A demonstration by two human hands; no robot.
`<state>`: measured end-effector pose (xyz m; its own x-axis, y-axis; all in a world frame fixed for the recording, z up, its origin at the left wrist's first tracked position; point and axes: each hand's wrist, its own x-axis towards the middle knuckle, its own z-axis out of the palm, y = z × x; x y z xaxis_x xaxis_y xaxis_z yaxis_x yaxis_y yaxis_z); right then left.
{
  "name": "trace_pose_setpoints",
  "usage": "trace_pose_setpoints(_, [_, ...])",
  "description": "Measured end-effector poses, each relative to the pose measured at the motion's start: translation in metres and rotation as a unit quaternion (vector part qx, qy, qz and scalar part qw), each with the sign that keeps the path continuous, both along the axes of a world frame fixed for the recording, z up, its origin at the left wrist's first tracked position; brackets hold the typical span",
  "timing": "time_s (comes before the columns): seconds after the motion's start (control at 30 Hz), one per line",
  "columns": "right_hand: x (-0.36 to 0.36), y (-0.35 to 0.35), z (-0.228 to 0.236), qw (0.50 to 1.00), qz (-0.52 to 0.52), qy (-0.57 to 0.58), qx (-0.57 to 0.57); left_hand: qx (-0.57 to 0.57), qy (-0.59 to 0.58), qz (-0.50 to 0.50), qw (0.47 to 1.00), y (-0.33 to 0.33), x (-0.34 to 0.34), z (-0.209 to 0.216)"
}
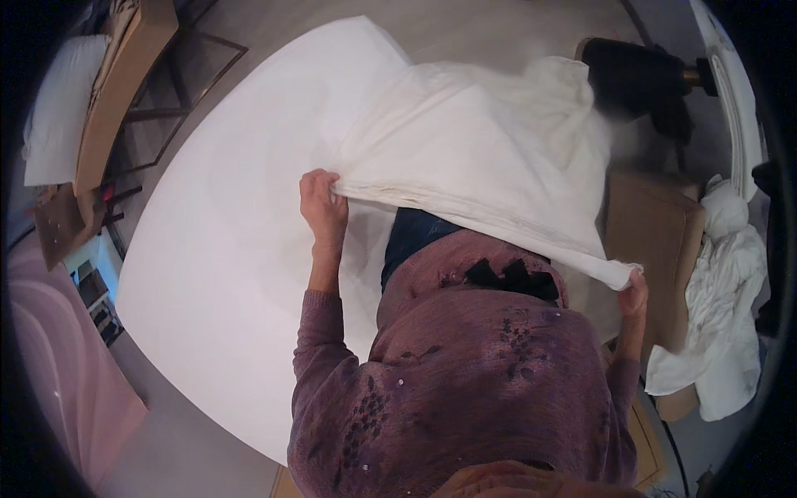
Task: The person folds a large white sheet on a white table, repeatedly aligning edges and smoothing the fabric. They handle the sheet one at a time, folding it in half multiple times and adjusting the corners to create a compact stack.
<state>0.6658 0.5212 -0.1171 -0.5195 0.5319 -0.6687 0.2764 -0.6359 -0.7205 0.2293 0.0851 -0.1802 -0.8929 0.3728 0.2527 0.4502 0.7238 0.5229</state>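
A large white cloth [465, 141] is stretched between my two hands, in front of my body. My left hand [323, 202] pinches one corner of its near edge. At the other end of that edge, my right hand [634, 294] grips the opposite corner, lower and to the right. The edge runs taut and slanting between them, with several layers or a hem showing along it. Beyond the edge the fabric spreads away in loose folds, partly over the white table [241, 224] on my left.
A cardboard box [647, 241] stands at the right, with crumpled white cloth [722, 307] beside it. A dark dress form [627, 79] is at the far right. Pink fabric [70, 357] hangs at the left, below a shelf [124, 91] holding folded white cloth [62, 112].
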Motion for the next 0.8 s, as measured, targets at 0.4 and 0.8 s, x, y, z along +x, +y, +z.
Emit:
trace_pose_setpoints(0.4, [-0.002, -0.005, 0.005, 1.000, 0.022, -0.009, 0.016, 0.540, -0.654, 0.181, 0.498, 0.006, 0.014, 0.021])
trace_pose_setpoints(0.8, [-0.040, -0.012, 0.013, 0.987, -0.061, -0.129, 0.079, 0.538, -0.613, 0.143, 0.560, 0.085, -0.084, 0.034])
